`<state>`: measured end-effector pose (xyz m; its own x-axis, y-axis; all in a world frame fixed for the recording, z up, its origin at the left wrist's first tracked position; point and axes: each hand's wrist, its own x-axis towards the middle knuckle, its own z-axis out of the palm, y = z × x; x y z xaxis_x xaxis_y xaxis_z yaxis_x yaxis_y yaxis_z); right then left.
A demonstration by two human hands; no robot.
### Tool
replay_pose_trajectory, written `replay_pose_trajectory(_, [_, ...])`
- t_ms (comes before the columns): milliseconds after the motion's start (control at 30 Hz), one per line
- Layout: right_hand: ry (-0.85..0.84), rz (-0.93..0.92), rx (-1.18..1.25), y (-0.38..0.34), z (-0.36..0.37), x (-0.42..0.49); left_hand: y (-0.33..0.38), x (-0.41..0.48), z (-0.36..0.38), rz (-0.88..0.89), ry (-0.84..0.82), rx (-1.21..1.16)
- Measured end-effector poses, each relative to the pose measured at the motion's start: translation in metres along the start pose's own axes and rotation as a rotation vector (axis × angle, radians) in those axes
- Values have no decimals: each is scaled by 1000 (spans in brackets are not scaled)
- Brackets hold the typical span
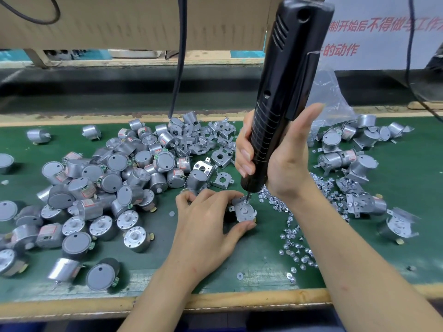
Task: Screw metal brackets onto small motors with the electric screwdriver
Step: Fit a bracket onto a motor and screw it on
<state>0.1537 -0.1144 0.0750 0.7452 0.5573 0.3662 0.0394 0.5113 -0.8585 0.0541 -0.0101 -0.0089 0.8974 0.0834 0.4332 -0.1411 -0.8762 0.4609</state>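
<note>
The right hand (282, 159) grips the black screwdriver (285, 75), its top cut off from view, with the tip on a bracket (249, 213) whose motor (241, 208), mostly hidden underneath, the left hand (206, 221) pinches on the green counter (263, 250).

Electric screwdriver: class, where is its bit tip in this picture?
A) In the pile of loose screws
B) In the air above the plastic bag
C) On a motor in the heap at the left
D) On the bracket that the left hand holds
D: the electric screwdriver, gripped by the right hand, has its bit tip down on the bracket that the left hand pinches.
</note>
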Motion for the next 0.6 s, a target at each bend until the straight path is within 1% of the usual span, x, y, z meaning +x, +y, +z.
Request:
replay_pose_trajectory(367, [-6, -11, -33, 5, 2, 2, 0, 0, 0, 8, 4, -12])
replay_pose_trajectory(467, [17, 5, -57, 6, 1, 2, 1, 1, 0, 12, 5, -9])
replay_pose_trajectory(567, [67, 101, -239, 7, 0, 3, 1, 1, 0, 14, 11, -3])
replay_pose_trajectory(600, [50, 135, -292, 8, -1, 3, 1, 1, 0, 14, 9, 0])
